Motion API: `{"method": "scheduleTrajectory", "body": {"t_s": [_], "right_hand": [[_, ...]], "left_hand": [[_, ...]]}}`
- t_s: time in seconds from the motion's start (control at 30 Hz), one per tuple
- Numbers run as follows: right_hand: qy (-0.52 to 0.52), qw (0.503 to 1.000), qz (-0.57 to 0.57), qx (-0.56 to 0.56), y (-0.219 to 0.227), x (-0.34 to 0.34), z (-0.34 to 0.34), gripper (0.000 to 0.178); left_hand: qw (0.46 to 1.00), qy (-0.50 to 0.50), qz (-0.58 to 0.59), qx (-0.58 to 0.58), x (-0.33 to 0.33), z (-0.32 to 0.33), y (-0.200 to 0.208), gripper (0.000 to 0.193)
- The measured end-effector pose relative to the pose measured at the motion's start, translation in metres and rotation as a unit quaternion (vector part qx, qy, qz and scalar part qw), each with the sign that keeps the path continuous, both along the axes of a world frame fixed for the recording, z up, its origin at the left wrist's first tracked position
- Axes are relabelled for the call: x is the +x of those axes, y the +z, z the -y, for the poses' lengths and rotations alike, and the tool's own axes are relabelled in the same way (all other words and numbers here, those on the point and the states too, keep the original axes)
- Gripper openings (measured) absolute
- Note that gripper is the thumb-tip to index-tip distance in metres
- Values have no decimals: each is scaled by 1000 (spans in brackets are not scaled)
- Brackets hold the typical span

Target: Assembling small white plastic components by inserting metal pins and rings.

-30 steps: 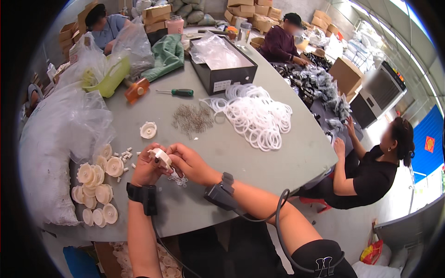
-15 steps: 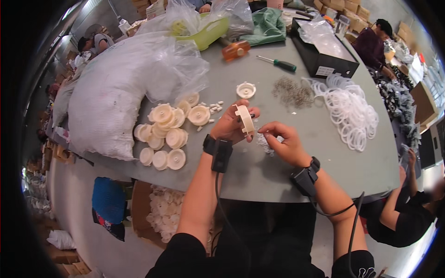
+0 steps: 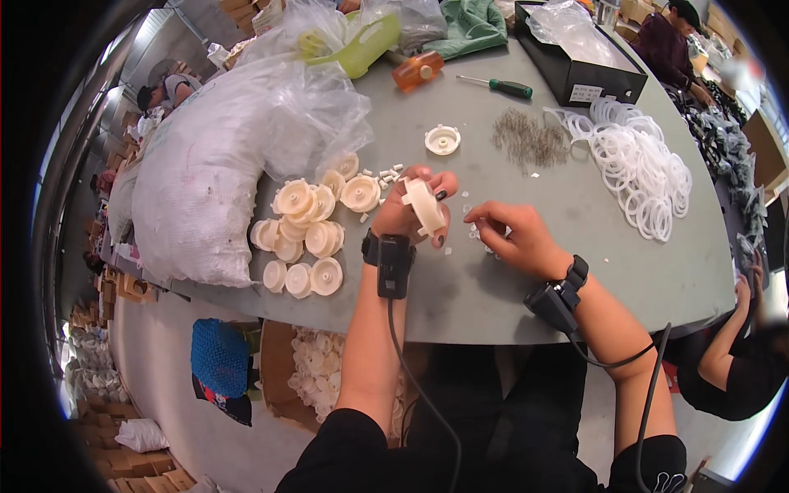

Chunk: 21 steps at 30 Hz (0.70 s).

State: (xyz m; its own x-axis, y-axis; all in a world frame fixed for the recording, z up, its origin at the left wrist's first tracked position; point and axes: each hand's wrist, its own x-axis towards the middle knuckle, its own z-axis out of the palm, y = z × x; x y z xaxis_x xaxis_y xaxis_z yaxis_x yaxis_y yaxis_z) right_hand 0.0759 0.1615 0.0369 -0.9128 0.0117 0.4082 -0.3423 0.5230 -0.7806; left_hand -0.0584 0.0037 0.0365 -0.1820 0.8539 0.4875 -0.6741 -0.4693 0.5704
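My left hand (image 3: 394, 215) is closed around the rim of a cream round plastic cap (image 3: 423, 207), tilted up on its edge above the table. To its right, my right hand (image 3: 526, 240) has its thumb and forefinger drawn together; anything between them is too small to make out. Under those fingertips lie small clear plastic pieces (image 3: 474, 233), partly hidden by the hand. Another cream cap (image 3: 443, 140) lies face up beyond both hands. Left of my left hand is a pile of similar caps (image 3: 306, 215), with small white pegs (image 3: 386, 177) beside it.
A big white woven sack (image 3: 193, 181) fills the left side. At the back are an orange mallet (image 3: 417, 71), a green-handled screwdriver (image 3: 501, 85) and a black box (image 3: 583, 70). Small metal springs (image 3: 528, 138) and clear rings (image 3: 641, 168) lie right. Below stands a carton (image 3: 282, 374).
My right hand has moved slightly right, away from the held cap. The cap has turned a little in my left hand. The whole view has shifted slightly.
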Motion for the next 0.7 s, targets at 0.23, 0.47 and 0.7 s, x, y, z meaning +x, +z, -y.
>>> {"method": "scheduleTrajectory", "body": {"t_s": [0.23,0.47,0.7], "right_hand": [[-68,997,1,-37,-11,-12,-6,14],[-118,989,22,-90,-16,-13,-17,14],[-105,990,15,-88,-10,-12,-14,14]], "left_hand": [[956,228,-80,-167,-1,1,2,32],[405,716,-435,-367,11,52,34,34],[214,688,-485,-496,-18,131,34,46]]}}
